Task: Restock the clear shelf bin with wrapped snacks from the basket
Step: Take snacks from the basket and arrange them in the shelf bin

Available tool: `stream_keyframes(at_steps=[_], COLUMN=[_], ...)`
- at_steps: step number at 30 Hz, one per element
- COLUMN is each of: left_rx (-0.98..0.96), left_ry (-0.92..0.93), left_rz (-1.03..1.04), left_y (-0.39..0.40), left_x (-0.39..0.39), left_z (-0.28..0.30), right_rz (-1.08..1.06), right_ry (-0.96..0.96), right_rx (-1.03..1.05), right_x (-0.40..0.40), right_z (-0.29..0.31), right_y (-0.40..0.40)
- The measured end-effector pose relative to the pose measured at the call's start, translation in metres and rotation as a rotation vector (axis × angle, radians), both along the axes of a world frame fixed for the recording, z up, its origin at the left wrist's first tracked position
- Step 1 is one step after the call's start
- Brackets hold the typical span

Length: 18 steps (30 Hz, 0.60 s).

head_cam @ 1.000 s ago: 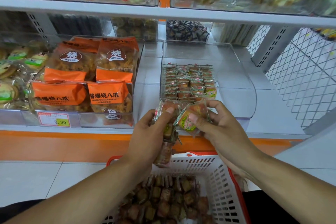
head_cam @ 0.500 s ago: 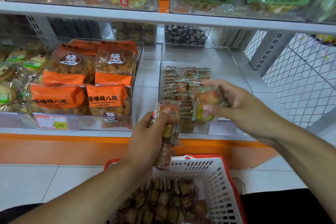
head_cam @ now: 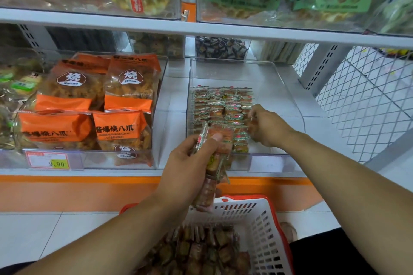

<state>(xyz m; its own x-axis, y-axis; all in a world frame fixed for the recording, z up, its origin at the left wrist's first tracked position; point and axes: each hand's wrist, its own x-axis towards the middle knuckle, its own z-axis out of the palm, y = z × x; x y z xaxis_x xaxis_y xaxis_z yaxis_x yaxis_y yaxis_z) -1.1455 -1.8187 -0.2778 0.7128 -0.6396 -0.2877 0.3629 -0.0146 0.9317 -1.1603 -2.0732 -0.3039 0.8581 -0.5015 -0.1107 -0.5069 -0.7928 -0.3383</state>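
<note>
The clear shelf bin (head_cam: 288, 96) sits on the lower shelf and holds rows of small wrapped snacks (head_cam: 220, 105) on its left side. My right hand (head_cam: 266, 127) is inside the bin over the right end of those rows, fingers curled round a wrapped snack that is mostly hidden. My left hand (head_cam: 190, 165) grips a stack of wrapped snacks (head_cam: 214, 154) in front of the bin, above the basket. The white basket with a red rim (head_cam: 261, 230) stands below, full of more brown wrapped snacks (head_cam: 201, 250).
Left of the bin, another clear bin holds large orange snack bags (head_cam: 120, 125) with a price tag (head_cam: 48, 161) on its front. The upper shelf (head_cam: 201, 29) overhangs, with bagged goods above. A white wire mesh panel (head_cam: 368, 100) closes the right side. White floor tiles lie below.
My right hand has carried one wrapped snack away from my left hand, up over the bin's front and down onto the rows inside. My left hand has stayed put with its stack.
</note>
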Motion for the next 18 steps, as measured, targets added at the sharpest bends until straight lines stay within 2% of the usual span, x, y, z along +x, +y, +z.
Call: stream_keyframes(at_steps=[3, 6, 18], left_rx=[0.029, 0.044, 0.071], left_ry=[0.010, 0.011, 0.012], left_rz=[-0.045, -0.061, -0.056], left_y=[-0.002, -0.004, -0.005], left_x=[0.006, 0.012, 0.017], left_z=[0.001, 0.002, -0.002], right_rz=[-0.115, -0.158, -0.094], right_ry=[-0.110, -0.139, -0.040], right_rx=[0.131, 0.174, -0.091], right_x=[0.001, 0.000, 0.003], right_z=[-0.002, -0.003, -0.004], right_y=[0.001, 0.000, -0.004])
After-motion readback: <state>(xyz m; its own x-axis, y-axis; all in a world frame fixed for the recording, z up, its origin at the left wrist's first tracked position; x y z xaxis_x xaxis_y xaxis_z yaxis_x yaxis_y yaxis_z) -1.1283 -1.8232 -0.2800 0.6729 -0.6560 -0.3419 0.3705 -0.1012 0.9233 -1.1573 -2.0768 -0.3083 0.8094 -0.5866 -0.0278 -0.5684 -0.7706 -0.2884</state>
